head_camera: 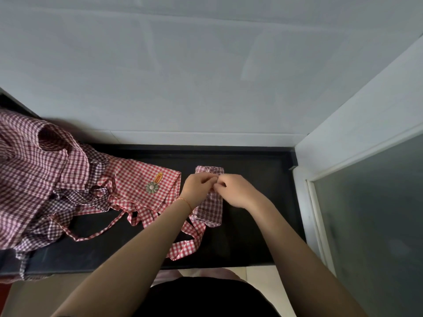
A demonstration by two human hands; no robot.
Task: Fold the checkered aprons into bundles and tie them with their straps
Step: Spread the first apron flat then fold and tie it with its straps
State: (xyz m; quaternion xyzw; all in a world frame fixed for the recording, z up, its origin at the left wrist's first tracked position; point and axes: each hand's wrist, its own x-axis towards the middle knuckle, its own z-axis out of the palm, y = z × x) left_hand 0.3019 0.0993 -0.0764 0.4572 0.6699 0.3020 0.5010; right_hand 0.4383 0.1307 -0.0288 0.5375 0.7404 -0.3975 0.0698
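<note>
One orange label (pixel 158 177) on the red checkered apron (pixel 146 186), writing too small to read; a flower badge (pixel 150 187) sits just below it. Folded bundle (pixel 210 200) lies on the black counter (pixel 251 202), long axis running away from the person. Left hand (pixel 197 188) and right hand (pixel 235 191) meet over its middle, fingers pinching its strap. Loose apron pile (pixel 34 179) crowds the left
</note>
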